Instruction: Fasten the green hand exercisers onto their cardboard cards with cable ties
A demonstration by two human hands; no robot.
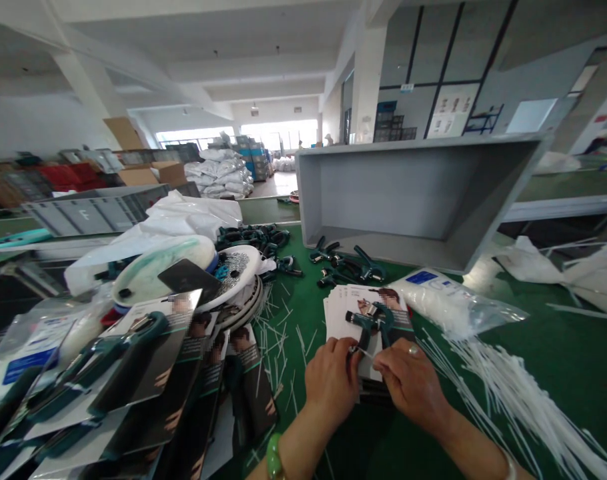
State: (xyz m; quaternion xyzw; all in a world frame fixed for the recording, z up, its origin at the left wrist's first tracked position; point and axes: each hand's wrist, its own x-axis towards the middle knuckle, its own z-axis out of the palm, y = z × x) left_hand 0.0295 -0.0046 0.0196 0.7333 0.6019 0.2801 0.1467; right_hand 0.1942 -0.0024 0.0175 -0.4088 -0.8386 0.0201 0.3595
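- Your left hand (335, 375) and right hand (417, 383) are low in the frame, just right of the middle, with a small gap between them.
- Your fingers on both sides pinch one thin white tie (366, 354), which runs across that gap, sloping down a little to the right.
- The dark green clamp (366, 323) lies just above your fingertips in the frame, on top of the card stack (335, 315).
- Its handles seem to point down the frame, toward you; I can't tell its long line for sure.
- Your left fingertips look a bit nearer to it, but I can't tell if they touch it.
- More loose ties (513, 380) lie at the lower right.
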